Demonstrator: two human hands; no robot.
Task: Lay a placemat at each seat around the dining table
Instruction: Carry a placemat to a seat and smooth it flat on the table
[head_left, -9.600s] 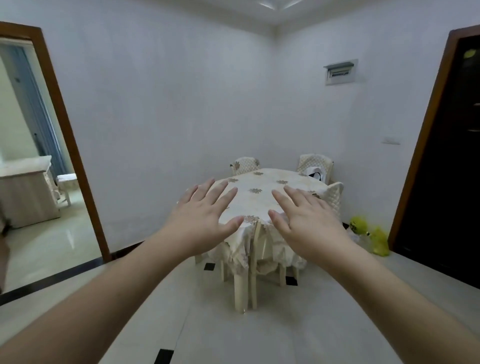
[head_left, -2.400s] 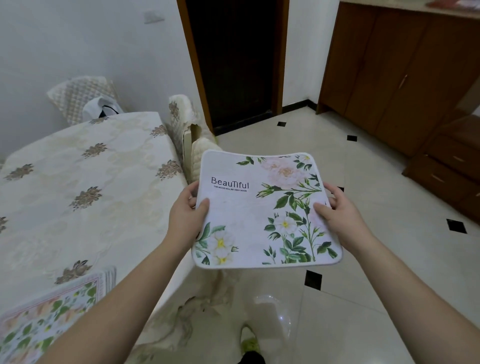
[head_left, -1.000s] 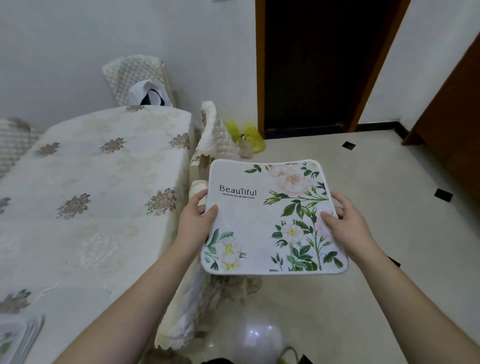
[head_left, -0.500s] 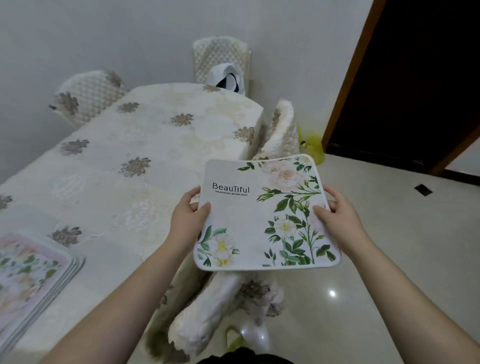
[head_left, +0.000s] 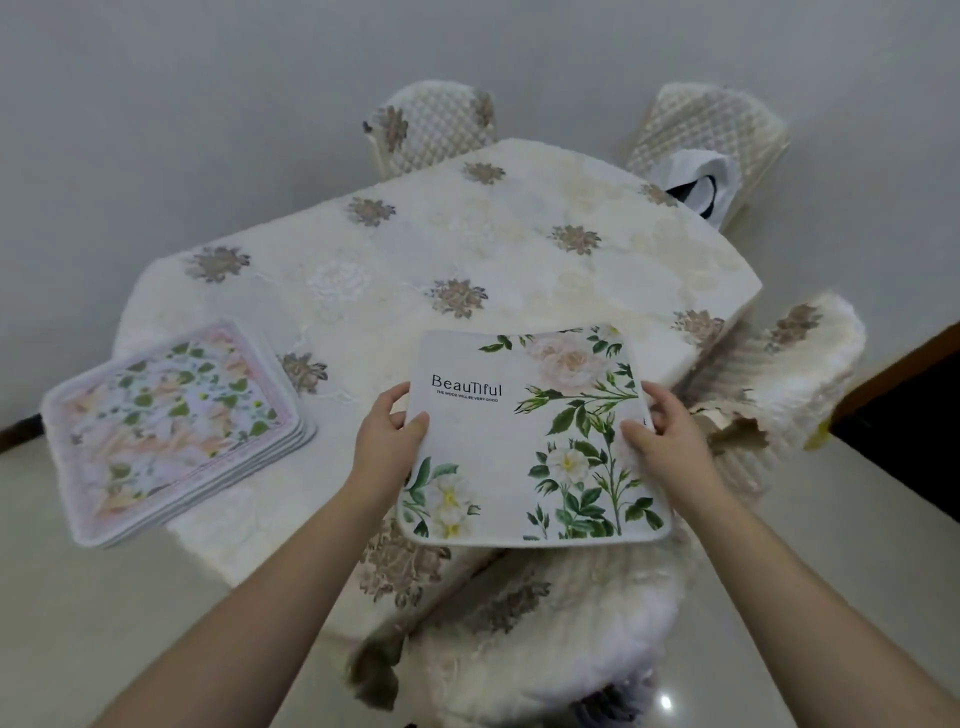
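I hold a white floral placemat (head_left: 524, 436) printed "Beautiful" flat above the near edge of the dining table (head_left: 467, 249), which wears a cream cloth with brown flower motifs. My left hand (head_left: 389, 441) grips the mat's left edge, thumb on top. My right hand (head_left: 665, 436) grips its right edge the same way. A stack of several pink floral placemats (head_left: 171, 426) lies on the table's left corner.
Cushioned chairs stand round the table: one just below the held mat (head_left: 550, 639), one at the right (head_left: 779, 374), two at the far side (head_left: 436, 130) (head_left: 711, 130). A white and black bag (head_left: 701, 187) sits on the far right chair. A dark doorway (head_left: 914, 431) is at the right.
My view has swung left to face the table. The held placemat now hangs over the table's near edge instead of beside it. Both hands keep their grip.
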